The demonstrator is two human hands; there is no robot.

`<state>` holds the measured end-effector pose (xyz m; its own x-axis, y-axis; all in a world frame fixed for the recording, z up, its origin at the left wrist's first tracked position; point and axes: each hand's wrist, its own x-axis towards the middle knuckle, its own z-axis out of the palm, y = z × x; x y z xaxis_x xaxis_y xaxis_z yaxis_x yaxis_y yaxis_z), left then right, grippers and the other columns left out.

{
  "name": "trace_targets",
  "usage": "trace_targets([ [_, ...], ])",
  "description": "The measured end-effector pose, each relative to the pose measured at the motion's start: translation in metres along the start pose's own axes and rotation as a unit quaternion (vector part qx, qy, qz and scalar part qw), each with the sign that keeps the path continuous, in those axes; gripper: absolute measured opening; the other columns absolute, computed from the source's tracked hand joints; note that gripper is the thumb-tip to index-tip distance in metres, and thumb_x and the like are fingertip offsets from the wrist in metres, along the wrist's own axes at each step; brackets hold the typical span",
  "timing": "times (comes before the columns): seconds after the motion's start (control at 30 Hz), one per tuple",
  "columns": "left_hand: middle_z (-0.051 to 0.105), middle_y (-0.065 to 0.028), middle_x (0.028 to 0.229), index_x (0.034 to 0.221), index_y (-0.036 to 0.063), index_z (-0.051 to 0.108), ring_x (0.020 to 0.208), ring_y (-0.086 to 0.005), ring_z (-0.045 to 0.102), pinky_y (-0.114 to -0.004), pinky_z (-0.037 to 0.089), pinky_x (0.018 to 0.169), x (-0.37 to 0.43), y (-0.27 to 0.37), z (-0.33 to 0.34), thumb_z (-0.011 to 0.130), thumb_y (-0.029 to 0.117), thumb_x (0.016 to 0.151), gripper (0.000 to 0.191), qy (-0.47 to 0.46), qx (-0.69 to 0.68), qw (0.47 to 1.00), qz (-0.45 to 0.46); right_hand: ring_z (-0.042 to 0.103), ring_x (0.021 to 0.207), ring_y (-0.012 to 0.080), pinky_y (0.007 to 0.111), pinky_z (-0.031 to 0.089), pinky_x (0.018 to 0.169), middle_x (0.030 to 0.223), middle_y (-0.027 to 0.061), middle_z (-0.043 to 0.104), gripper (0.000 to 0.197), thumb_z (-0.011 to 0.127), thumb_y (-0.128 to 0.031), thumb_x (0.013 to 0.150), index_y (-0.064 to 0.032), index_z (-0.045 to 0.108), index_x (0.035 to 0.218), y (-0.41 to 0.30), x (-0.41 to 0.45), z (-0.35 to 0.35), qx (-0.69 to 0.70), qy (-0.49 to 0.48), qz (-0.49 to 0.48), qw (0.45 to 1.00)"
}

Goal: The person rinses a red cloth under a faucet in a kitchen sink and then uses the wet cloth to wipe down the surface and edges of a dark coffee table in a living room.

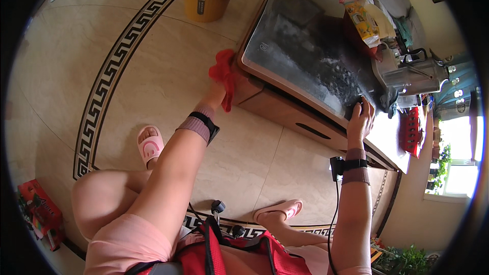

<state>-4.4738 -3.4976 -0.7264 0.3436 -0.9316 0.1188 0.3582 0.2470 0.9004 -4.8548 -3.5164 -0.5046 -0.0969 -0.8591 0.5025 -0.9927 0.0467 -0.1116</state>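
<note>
My left hand (pixel 216 92) is at the near left corner of a low wooden table, mostly covered by a red cloth (pixel 224 69). The cloth is bunched around its fingers, against the table's side. The tabletop (pixel 301 46) has a dark glass surface with whitish, cloudy streaks. On its front edge rests my right hand (pixel 361 119), fingers bent over the glass. A dark patch lies by those fingertips; whether it is an object or shadow I cannot tell. Just beyond is a crumpled dark grey-blue cloth (pixel 389 101), near a metal kettle (pixel 414 75).
A yellow packet (pixel 361 21) lies at the table's far side. A red slotted basket (pixel 412 131) stands at its right end. Beyond the left corner is a yellow bin (pixel 204 5) with a black liner. Below the tabletop, the drawer front (pixel 282 116) has a slot handle.
</note>
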Motion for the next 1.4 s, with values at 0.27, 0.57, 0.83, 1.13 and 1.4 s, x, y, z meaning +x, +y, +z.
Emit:
trace_targets([
  [0.27, 0.054, -0.0019, 0.101, 0.122, 0.0060, 0.048, 0.091, -0.0143, 0.051, -0.030, 0.046, 0.077, -0.043, -0.029, 0.025, 0.059, 0.027, 0.091, 0.039, 0.112, 0.052, 0.992, 0.000, 0.051, 0.118, 0.0268, 0.041, 0.037, 0.101, 0.125, 0.0048, 0.057, 0.035, 0.051, -0.028, 0.090, -0.0130, 0.064, 0.119, 0.002, -0.001, 0.001, 0.007, 0.017, -0.014, 1.000],
  [0.57, 0.051, -0.0100, 0.125, 0.127, 0.0027, 0.047, 0.118, -0.0245, 0.048, -0.035, 0.038, 0.101, 0.008, 0.093, 0.054, 0.077, 0.014, 0.074, 0.062, 0.014, 0.140, 0.966, 0.219, 0.053, 0.115, 0.0283, 0.040, 0.039, 0.100, 0.123, 0.0067, 0.058, 0.034, 0.050, -0.027, 0.091, -0.0122, 0.064, 0.118, 0.005, 0.000, 0.002, 0.025, 0.026, -0.026, 0.999],
  [0.83, 0.050, -0.0109, 0.129, 0.138, 0.0046, 0.034, 0.117, -0.0225, 0.050, -0.037, 0.046, 0.096, -0.011, 0.009, -0.024, 0.087, 0.019, 0.061, 0.096, -0.140, 0.276, 0.948, 0.071, 0.054, 0.113, 0.0286, 0.040, 0.039, 0.099, 0.122, 0.0072, 0.059, 0.034, 0.049, -0.026, 0.091, -0.0116, 0.065, 0.117, 0.000, 0.002, 0.003, 0.032, 0.028, -0.029, 0.999],
  [1.13, 0.044, -0.0101, 0.138, 0.144, 0.0054, 0.029, 0.130, -0.0242, 0.042, -0.036, 0.035, 0.108, 0.019, 0.088, 0.036, 0.093, 0.026, 0.049, 0.116, -0.109, -0.088, 0.990, 0.031, 0.054, 0.113, 0.0287, 0.040, 0.040, 0.099, 0.121, 0.0077, 0.058, 0.034, 0.049, -0.025, 0.091, -0.0114, 0.064, 0.118, 0.004, 0.001, 0.002, 0.026, 0.025, -0.036, 0.999],
  [1.4, 0.041, -0.0140, 0.143, 0.145, 0.0039, 0.030, 0.134, -0.0281, 0.037, -0.038, 0.030, 0.111, 0.024, 0.090, 0.029, 0.089, 0.031, 0.056, 0.111, -0.122, 0.184, 0.928, 0.301, 0.055, 0.112, 0.0283, 0.038, 0.041, 0.098, 0.121, 0.0081, 0.059, 0.034, 0.050, -0.024, 0.091, -0.0097, 0.064, 0.118, 0.002, -0.001, 0.000, 0.026, 0.025, -0.033, 0.999],
])
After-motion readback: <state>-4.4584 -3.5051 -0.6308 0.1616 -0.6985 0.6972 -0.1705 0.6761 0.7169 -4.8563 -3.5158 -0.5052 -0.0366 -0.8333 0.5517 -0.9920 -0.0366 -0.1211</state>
